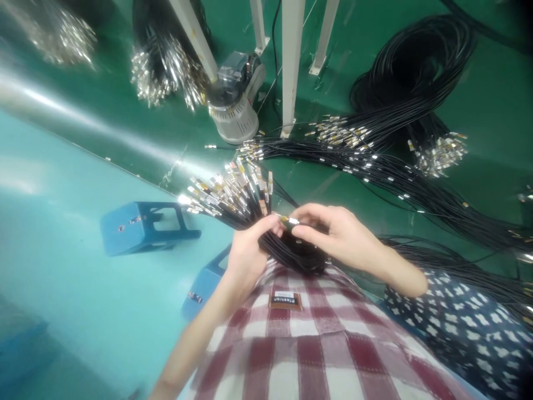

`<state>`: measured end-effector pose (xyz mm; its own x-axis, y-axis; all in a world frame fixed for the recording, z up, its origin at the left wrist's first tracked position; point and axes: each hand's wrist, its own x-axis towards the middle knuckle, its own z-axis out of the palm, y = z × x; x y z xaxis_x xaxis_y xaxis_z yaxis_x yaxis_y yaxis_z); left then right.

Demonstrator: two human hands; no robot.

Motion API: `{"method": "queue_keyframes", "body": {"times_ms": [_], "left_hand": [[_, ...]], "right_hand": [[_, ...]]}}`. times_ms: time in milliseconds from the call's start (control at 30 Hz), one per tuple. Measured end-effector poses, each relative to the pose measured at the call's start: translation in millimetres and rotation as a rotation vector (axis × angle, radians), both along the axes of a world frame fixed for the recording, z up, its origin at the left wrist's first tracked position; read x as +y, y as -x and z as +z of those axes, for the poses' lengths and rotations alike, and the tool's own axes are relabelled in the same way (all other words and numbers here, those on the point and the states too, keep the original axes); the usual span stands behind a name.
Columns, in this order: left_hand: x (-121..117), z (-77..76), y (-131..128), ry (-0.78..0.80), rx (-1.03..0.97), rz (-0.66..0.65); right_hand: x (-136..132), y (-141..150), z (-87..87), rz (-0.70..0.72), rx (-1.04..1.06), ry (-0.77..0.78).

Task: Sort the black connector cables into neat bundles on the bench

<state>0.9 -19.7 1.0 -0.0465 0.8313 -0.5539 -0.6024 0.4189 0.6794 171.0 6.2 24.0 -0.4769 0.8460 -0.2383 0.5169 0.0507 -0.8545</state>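
My left hand (251, 244) is closed around a thick bundle of black cables (287, 253). Their silvery and yellowish connector ends (233, 191) fan out above it, toward the upper left. My right hand (341, 230) pinches a single cable end (293, 221) between thumb and fingers. This end has a white and yellow tip that meets my left thumb and finger. The lower part of the bundle curves over my lap, against a red and white checked apron (300, 355).
A grey and black machine (235, 97) stands among white table legs (291, 61) on the green floor. Long black cables (375, 166) and a coil (412, 66) lie at right. More connector bundles (166, 66) hang upper left. A blue stool (141, 228) is at left.
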Motion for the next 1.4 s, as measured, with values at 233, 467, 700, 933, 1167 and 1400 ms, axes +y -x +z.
{"method": "queue_keyframes", "body": {"times_ms": [233, 467, 700, 933, 1167, 1400], "left_hand": [[1.7, -1.5, 2.2, -0.02, -0.018, -0.034], [5.3, -8.7, 6.9, 0.054, -0.113, 0.027], [10.1, -15.1, 18.1, 0.115, -0.139, 0.001], [8.2, -27.9, 34.4, 0.228, -0.215, -0.03], [3.0, -43.8, 43.8, 0.312, -0.29, 0.161], [6.4, -40.7, 37.7, 0.208, -0.304, 0.135]], "right_hand": [[-3.8, 10.0, -1.4, -0.048, -0.108, -0.118], [-3.1, -19.2, -7.3, 0.119, -0.173, -0.065], [0.8, 9.9, -26.6, -0.2, 0.014, 0.055], [22.5, 45.2, -22.4, 0.24, -0.159, -0.034], [79.1, 24.7, -117.4, 0.139, -0.401, 0.067], [94.3, 85.4, -168.0, 0.027, -0.478, -0.038]]}}
